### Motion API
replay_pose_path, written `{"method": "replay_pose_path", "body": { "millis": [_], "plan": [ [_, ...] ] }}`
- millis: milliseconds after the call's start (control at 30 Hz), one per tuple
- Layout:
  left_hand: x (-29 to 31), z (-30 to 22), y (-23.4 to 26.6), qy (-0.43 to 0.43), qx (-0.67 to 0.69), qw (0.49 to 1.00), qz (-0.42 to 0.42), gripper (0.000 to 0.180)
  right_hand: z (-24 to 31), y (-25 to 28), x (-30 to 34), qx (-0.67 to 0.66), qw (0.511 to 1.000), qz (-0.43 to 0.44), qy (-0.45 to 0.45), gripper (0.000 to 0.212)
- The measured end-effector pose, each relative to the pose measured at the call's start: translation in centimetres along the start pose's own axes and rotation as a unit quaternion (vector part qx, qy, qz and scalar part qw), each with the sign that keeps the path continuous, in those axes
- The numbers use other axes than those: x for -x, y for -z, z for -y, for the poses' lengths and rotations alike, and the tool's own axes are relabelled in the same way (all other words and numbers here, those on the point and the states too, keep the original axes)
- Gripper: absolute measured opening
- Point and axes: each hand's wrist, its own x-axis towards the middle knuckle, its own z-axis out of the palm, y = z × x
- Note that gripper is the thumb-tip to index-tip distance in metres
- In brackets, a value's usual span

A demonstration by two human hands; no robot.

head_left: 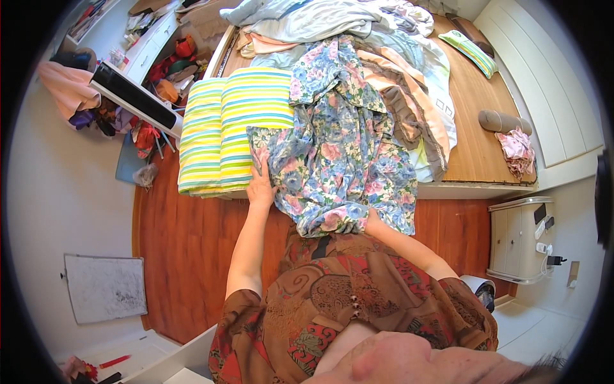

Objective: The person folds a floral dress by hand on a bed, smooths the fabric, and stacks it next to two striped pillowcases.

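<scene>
A large blue floral cloth (342, 144) with pink and cream flowers drapes from the bed over its front edge toward my body. At its left edge, beside the striped bedding, my left hand (259, 187) pinches the fabric. My right hand (372, 221) grips the gathered lower edge close to my waist, its fingers mostly hidden in the folds. Left of the cloth lies thick folded bedding (256, 96) with yellow, green, blue and white stripes, its front end jutting past the bed's edge.
Rumpled pale bedding (313, 25) and a peach-and-brown cover (409, 102) crowd the bed behind the cloth. A bolster (503, 121) and a pink cloth (515, 153) rest on the bare wooden bed board (476, 150). A white nightstand (511, 240) stands at the right, a black-and-white tube (134, 96) at the left.
</scene>
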Motion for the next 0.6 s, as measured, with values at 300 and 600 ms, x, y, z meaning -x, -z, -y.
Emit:
{"method": "replay_pose_path", "body": {
  "millis": [300, 600],
  "plan": [
    [-2.7, 3.6, -4.0, 0.015, 0.163, 0.982, -0.095, 0.021, -2.7, 1.2, -1.6, 0.024, 0.987, -0.104, 0.123, 0.042],
    [3.5, -4.7, 22.8, -0.006, 0.721, 0.592, -0.360, 0.021, 1.4, 16.1, 1.4, 0.200, 0.976, -0.069, 0.048, 0.078]
  ]
}}
